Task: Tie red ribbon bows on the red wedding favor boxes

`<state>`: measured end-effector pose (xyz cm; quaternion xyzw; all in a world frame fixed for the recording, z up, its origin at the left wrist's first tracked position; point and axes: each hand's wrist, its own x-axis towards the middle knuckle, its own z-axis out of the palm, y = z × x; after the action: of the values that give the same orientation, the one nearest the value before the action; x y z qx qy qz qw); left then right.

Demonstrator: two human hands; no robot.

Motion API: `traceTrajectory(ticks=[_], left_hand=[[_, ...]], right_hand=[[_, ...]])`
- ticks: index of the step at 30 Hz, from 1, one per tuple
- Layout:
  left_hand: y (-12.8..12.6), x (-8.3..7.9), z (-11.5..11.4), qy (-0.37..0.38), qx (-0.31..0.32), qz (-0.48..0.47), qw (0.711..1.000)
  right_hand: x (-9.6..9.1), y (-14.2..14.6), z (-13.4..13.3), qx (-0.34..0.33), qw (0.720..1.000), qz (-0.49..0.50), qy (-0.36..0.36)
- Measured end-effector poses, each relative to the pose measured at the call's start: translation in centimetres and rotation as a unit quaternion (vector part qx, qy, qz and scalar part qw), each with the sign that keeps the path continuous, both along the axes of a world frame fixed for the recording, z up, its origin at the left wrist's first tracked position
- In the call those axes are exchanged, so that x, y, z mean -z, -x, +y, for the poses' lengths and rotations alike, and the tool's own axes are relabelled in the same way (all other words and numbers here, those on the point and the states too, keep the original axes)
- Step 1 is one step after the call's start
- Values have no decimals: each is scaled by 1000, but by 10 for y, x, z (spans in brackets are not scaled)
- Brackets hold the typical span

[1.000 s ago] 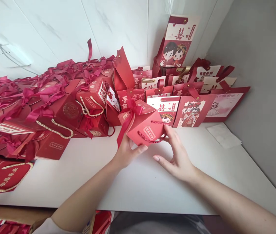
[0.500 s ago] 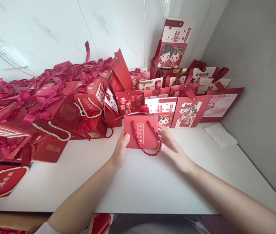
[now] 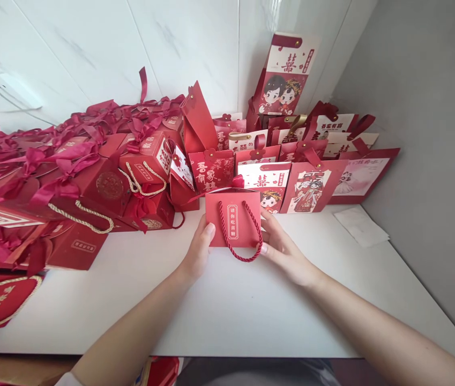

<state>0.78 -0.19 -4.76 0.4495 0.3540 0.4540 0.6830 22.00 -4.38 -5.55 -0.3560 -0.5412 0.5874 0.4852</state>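
Between my two hands is a small red gift box (image 3: 214,220) with gold lettering, a ribbon on top and a twisted red cord handle (image 3: 231,252) hanging down its front. My left hand (image 3: 198,249) grips its left side, thumb on the front face. On its right side my right hand (image 3: 285,246) holds the edge, fingers partly hidden behind it. Just behind the box stand a white and red printed gift box (image 3: 269,174) and a red one with gold lettering (image 3: 212,169).
A large stack of red boxes with ribbon bows (image 3: 102,182) fills the left side of the white table (image 3: 251,316). Upright printed boxes (image 3: 319,185) line the back right, one tall box (image 3: 285,80) above them. A white paper (image 3: 359,225) lies near the grey wall (image 3: 424,134).
The cord handle has swung slightly left and hangs lower on the box's front. Both hands keep their hold, and the view has shifted slightly.
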Motion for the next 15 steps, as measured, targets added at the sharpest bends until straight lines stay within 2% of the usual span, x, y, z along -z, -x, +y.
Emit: traceTrajectory(ticks=[4,7,9,13,15], left_hand=[[2,3,2,-29,0,18,999],[0,-2,1,-79,4,72,994],[-1,-7,-1,-111,-1,112,987],[-5,-13,-9,-162,-57,137,976],[-6,-13,-12,-192,-30,134,972]], right_hand=[[1,0,-1,6,1000,-7,-8],[0,1,0,28,999,0,-36],[-1,2,0,76,994,4,-78],[-3,6,-1,180,972,-31,-149],[-3,7,-3,207,960,-65,-177]])
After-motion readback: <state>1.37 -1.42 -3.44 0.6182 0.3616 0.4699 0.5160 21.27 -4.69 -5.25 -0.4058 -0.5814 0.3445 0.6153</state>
